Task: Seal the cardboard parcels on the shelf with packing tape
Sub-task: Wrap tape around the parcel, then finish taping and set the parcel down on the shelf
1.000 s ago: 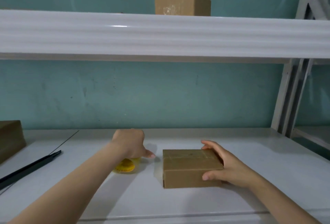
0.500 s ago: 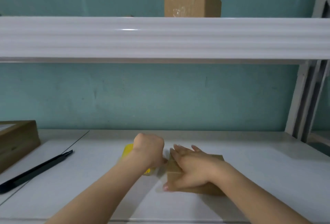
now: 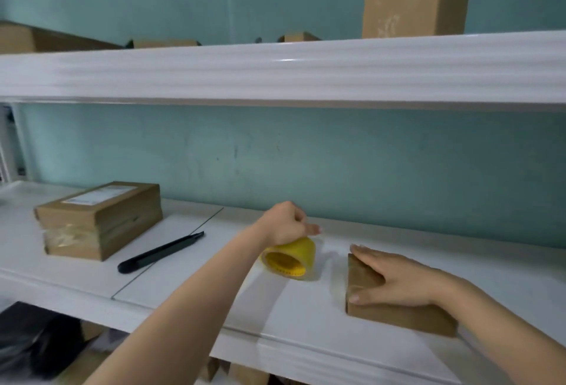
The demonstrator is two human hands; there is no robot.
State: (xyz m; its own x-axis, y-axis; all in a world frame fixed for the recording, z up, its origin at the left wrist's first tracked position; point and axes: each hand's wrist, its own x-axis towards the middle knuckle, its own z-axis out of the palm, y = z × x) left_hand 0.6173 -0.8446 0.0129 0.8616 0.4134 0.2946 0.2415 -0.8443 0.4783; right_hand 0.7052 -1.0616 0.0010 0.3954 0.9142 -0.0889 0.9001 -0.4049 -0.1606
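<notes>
Since 0.5 s ago, left hand (image 3: 286, 225), gripping tape roll (image 3: 291, 257), separates toward 9 o'clock; right hand (image 3: 395, 280) rests flat, open, on parcel (image 3: 398, 314).

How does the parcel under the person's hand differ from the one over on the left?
The small parcel is a flat box pinned by the right hand; the left parcel is bulkier and untouched. The left parcel carries a white label on top, whereas none shows on the small parcel. Both are brown cardboard on the same shelf.
</notes>
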